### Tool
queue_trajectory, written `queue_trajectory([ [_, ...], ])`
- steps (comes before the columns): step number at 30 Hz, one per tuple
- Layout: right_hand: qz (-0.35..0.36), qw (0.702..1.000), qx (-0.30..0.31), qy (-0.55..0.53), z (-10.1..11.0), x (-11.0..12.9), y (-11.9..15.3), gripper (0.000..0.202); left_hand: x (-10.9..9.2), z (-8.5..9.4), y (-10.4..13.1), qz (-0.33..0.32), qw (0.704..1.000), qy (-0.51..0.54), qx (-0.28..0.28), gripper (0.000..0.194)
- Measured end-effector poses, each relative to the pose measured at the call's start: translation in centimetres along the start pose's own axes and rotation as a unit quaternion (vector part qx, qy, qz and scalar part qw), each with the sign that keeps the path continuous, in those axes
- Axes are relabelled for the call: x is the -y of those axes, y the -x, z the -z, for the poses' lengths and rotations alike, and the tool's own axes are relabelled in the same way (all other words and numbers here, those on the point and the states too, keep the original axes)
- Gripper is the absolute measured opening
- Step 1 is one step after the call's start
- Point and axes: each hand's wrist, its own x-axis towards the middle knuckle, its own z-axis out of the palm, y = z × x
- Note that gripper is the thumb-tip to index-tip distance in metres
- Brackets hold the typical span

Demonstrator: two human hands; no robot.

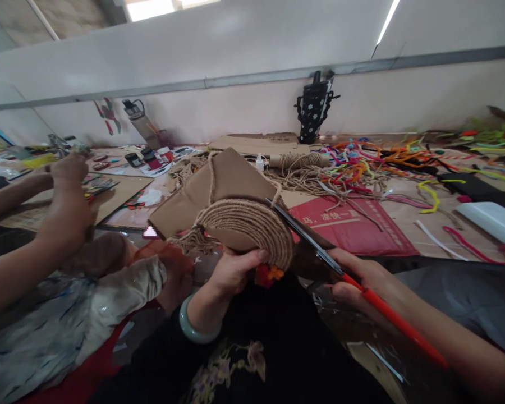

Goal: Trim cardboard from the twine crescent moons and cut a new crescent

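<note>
My left hand (235, 275), with a pale green bangle on the wrist, grips the lower edge of a brown cardboard piece (231, 177). Rows of twine (252, 216) curve across this cardboard in an arch, and a loose strand loops over its upper part. Small red and orange flowers (270, 275) sit at the lower right end of the twine. My right hand (353, 275) is closed around long tweezers or scissors with red handles (399, 322); which of the two I cannot make out. Their metal tip touches or nearly touches the twine near the cardboard's right corner.
Colourful fuzzy stems (362, 163) and loose twine spread over the table behind. A red printed bag (353, 224), a white box (492, 224), paint jars (147, 159) and a black flowered bottle (313, 109) are there too. At left, another person's hands (69, 168) work over a board.
</note>
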Motion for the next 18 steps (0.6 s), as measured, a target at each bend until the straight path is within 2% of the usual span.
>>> queue_trajectory([
  [4, 0.022, 1.0, -0.002, 0.014, 0.4, -0.6, 0.2, 0.057, -0.1, 0.2, 0.1, 0.011, 1.0, -0.005, -0.004, 0.058],
  [10, 0.037, 0.999, -0.003, 0.021, 1.0, -1.5, 0.5, 0.057, 0.0, 0.6, 0.4, 0.002, 1.0, -0.007, 0.025, 0.061],
  [18, 0.034, 0.999, 0.025, -0.013, 1.4, -1.3, 1.0, 0.061, 0.2, 1.4, 0.4, -0.02, 1.0, -0.023, 0.007, 0.045],
])
